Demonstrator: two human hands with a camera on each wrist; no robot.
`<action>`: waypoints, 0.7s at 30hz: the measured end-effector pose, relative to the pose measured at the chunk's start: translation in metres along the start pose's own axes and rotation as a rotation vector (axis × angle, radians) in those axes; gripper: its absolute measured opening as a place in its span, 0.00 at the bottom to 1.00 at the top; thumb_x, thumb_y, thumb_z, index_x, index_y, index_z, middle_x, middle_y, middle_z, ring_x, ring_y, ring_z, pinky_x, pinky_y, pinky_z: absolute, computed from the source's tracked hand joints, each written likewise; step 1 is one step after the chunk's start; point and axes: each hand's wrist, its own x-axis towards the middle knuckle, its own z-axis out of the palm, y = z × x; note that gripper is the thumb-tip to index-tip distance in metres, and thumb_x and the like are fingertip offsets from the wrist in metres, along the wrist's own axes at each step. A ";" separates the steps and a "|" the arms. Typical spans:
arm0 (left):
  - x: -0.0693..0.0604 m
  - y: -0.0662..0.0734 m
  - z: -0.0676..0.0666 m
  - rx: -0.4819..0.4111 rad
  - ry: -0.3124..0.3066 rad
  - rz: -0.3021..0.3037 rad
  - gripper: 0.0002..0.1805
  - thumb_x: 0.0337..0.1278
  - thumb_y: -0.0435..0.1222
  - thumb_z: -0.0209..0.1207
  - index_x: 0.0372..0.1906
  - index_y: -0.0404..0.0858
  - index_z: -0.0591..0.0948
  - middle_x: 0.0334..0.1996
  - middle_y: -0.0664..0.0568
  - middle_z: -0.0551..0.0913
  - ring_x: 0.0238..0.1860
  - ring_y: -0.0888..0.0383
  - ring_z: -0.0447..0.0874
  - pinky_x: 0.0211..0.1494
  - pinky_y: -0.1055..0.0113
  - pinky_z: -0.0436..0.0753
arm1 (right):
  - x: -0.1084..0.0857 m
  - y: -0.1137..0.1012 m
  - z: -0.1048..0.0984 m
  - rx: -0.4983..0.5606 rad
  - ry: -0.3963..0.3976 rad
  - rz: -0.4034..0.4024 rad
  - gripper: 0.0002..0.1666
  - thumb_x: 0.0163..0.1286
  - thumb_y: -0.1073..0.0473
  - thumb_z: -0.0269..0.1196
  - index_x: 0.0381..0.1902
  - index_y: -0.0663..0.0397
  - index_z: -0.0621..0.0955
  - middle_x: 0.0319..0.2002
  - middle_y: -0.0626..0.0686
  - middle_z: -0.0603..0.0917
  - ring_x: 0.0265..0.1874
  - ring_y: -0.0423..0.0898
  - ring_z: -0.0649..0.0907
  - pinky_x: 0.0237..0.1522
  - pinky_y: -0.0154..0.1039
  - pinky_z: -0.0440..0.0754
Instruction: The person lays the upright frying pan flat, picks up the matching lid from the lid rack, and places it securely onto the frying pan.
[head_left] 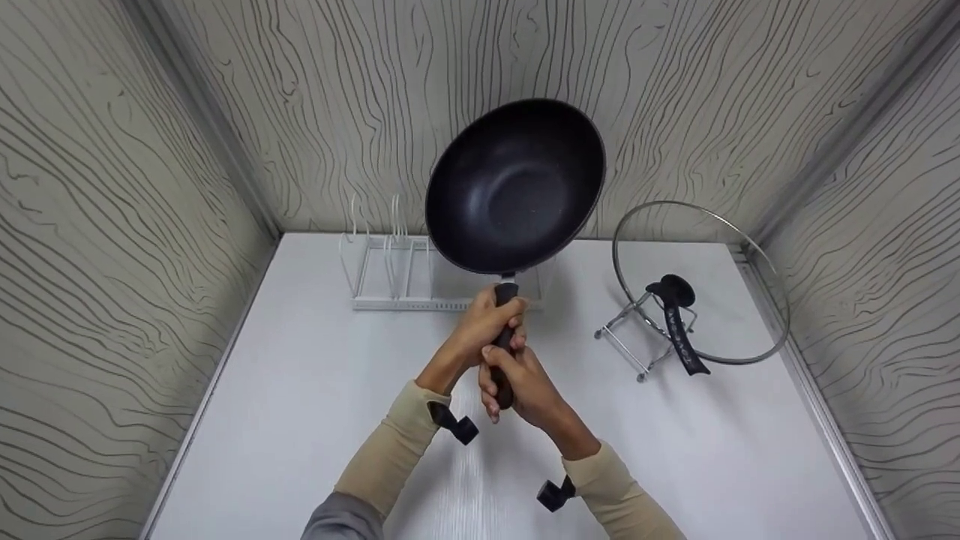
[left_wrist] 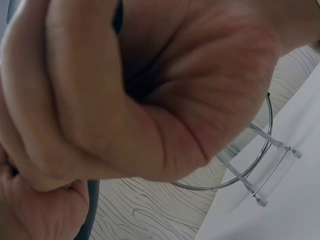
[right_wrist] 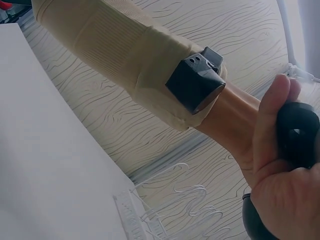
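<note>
A black wok (head_left: 517, 187) is held up above the table, tilted so that its dark inside faces the head view. My left hand (head_left: 489, 321) grips the upper part of its black handle (head_left: 504, 386), close to the pan. Lower down, my right hand (head_left: 529, 386) holds the same handle, its thumb lying along it. The left wrist view is mostly filled by the curled left hand (left_wrist: 130, 100). In the right wrist view, the handle's rounded end (right_wrist: 297, 135) shows beside the fingers.
A white wire rack (head_left: 409, 274) stands behind the hands, partly hidden by the wok. To the right, a glass lid (head_left: 780, 330) with a black handle (head_left: 679, 330) leans on a metal stand (head_left: 622, 341). Patterned walls (head_left: 360, 97) enclose the white table (head_left: 322, 427).
</note>
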 end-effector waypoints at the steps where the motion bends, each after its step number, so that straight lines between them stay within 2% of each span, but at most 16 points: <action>1: 0.000 0.000 0.000 0.008 0.008 0.001 0.17 0.75 0.33 0.52 0.24 0.40 0.72 0.14 0.58 0.75 0.14 0.64 0.79 0.20 0.72 0.79 | 0.001 0.000 0.000 -0.004 -0.003 0.002 0.22 0.87 0.55 0.48 0.28 0.54 0.72 0.19 0.43 0.76 0.13 0.38 0.81 0.18 0.37 0.84; 5: -0.001 0.002 -0.001 0.028 0.032 -0.009 0.19 0.72 0.33 0.53 0.20 0.40 0.72 0.12 0.56 0.76 0.13 0.64 0.79 0.19 0.72 0.79 | 0.001 0.000 -0.002 -0.003 -0.013 0.017 0.18 0.87 0.55 0.48 0.34 0.56 0.72 0.19 0.44 0.77 0.14 0.39 0.82 0.19 0.38 0.85; 9: -0.001 0.001 0.000 0.020 0.042 -0.012 0.18 0.72 0.32 0.52 0.21 0.40 0.72 0.13 0.57 0.75 0.13 0.64 0.79 0.19 0.72 0.79 | 0.000 0.000 -0.002 0.006 -0.020 0.028 0.15 0.87 0.56 0.47 0.38 0.56 0.73 0.20 0.44 0.79 0.16 0.39 0.83 0.21 0.38 0.86; 14: -0.003 0.000 -0.001 0.042 0.066 -0.010 0.13 0.70 0.31 0.52 0.25 0.39 0.73 0.14 0.57 0.75 0.13 0.64 0.79 0.19 0.72 0.79 | 0.001 -0.001 -0.004 -0.003 -0.042 0.036 0.14 0.87 0.57 0.49 0.39 0.57 0.73 0.22 0.45 0.80 0.18 0.40 0.85 0.25 0.38 0.88; 18: -0.004 0.001 -0.002 0.067 0.092 -0.008 0.04 0.67 0.31 0.52 0.35 0.36 0.71 0.16 0.57 0.76 0.13 0.65 0.78 0.19 0.72 0.79 | 0.002 -0.001 -0.005 -0.007 -0.066 0.037 0.10 0.87 0.59 0.50 0.43 0.57 0.73 0.25 0.45 0.82 0.21 0.40 0.87 0.29 0.38 0.89; 21: -0.005 0.002 -0.003 0.069 0.105 -0.014 0.04 0.67 0.31 0.52 0.40 0.35 0.69 0.17 0.58 0.76 0.13 0.64 0.78 0.19 0.72 0.79 | 0.002 -0.001 -0.005 -0.002 -0.088 0.026 0.07 0.85 0.61 0.53 0.44 0.58 0.74 0.27 0.45 0.83 0.23 0.40 0.88 0.31 0.38 0.90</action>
